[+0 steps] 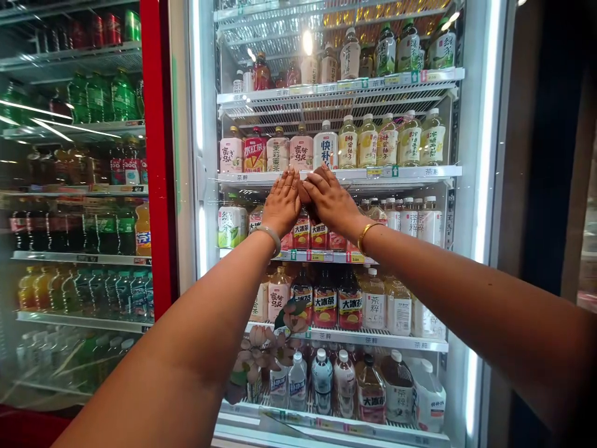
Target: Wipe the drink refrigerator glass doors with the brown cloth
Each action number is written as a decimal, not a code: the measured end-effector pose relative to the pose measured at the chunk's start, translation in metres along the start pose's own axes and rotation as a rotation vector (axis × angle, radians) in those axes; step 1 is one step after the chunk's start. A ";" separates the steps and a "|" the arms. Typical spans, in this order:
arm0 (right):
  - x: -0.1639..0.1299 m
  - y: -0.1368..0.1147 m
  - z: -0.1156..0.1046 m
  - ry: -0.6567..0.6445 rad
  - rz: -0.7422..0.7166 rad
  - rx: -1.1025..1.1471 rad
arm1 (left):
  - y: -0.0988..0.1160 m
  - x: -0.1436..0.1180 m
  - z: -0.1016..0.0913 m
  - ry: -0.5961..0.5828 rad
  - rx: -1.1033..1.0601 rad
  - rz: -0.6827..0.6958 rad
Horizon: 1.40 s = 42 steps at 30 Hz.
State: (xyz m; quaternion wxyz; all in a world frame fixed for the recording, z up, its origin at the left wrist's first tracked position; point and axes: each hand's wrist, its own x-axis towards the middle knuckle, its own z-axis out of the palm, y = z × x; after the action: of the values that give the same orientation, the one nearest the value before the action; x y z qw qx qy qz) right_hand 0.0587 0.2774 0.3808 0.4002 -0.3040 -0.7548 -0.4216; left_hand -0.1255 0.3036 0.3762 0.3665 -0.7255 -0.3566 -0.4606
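Observation:
Both my arms reach forward to the glass front of a lit drinks fridge [466, 267]. My left hand [282, 200] lies flat with its fingers stretched upward, a pale bangle [269, 239] round the wrist. Close beside it, my right hand [336, 204] has its fingers extended and slanting up to the left; a gold bracelet [367, 238] circles that wrist. A brown patch shows between the hands, perhaps a reflection in the glass. Behind the fingertips runs a white shelf edge [410, 173] with a row of bottled drinks [368, 142] above it. No held thing is visible.
A red frame [158, 149] divides this fridge from another one on the left, stocked with green soda bottles [122, 94] and others. More tea bottles [325, 305] fill the lower shelves. Pink flowers [265, 348] overlap the lower left, seemingly on the glass. A dark wall stands right.

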 end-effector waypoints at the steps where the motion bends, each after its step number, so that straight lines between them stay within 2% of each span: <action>1: 0.003 0.003 -0.001 0.002 -0.005 -0.011 | -0.001 0.000 0.000 0.004 -0.001 -0.002; 6: 0.042 -0.004 0.009 0.068 0.176 0.002 | -0.004 0.001 0.003 -0.018 0.009 -0.018; 8: 0.047 -0.010 0.011 0.052 0.184 -0.013 | -0.006 0.002 0.002 -0.030 0.014 -0.003; 10: 0.038 -0.013 0.008 0.025 0.113 -0.031 | -0.008 0.001 0.000 -0.033 0.008 0.016; 14: -0.008 -0.005 -0.004 -0.032 -0.067 -0.046 | -0.009 0.000 -0.002 -0.049 -0.003 0.014; 17: -0.036 0.003 -0.008 -0.020 -0.111 -0.060 | -0.008 0.000 -0.002 -0.061 -0.007 -0.001; 19: -0.040 0.007 -0.006 0.006 -0.127 -0.053 | -0.009 0.000 -0.003 -0.069 -0.015 0.002; 22: -0.023 0.006 0.000 0.030 -0.116 -0.014 | -0.013 -0.003 -0.003 -0.051 -0.022 0.026; 27: 0.019 -0.012 0.011 0.030 0.024 0.015 | -0.023 -0.018 -0.002 -0.009 -0.004 -0.030; 29: 0.019 -0.018 0.012 -0.008 -0.011 0.011 | -0.027 -0.024 -0.004 -0.007 0.009 -0.057; 32: 0.001 -0.020 0.009 -0.066 -0.136 -0.001 | -0.031 -0.029 -0.007 -0.015 0.028 -0.056; 35: -0.008 -0.016 0.007 -0.065 -0.174 0.005 | -0.031 -0.030 -0.012 -0.035 0.060 -0.046; 38: 0.011 -0.022 0.010 -0.057 -0.081 0.033 | -0.032 -0.029 -0.016 -0.051 0.083 -0.079; 40: 0.032 -0.034 0.016 -0.045 0.032 0.047 | -0.036 -0.029 -0.018 -0.054 0.085 -0.126; 42: 0.049 -0.048 0.025 -0.041 0.083 0.051 | -0.043 -0.030 -0.021 -0.051 0.086 -0.172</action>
State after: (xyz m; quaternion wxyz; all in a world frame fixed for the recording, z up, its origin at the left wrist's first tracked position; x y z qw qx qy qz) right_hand -0.0120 0.2828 0.3957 0.4094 -0.3335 -0.7599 -0.3790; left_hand -0.1801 0.3009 0.3632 0.3473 -0.6874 -0.4460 -0.4560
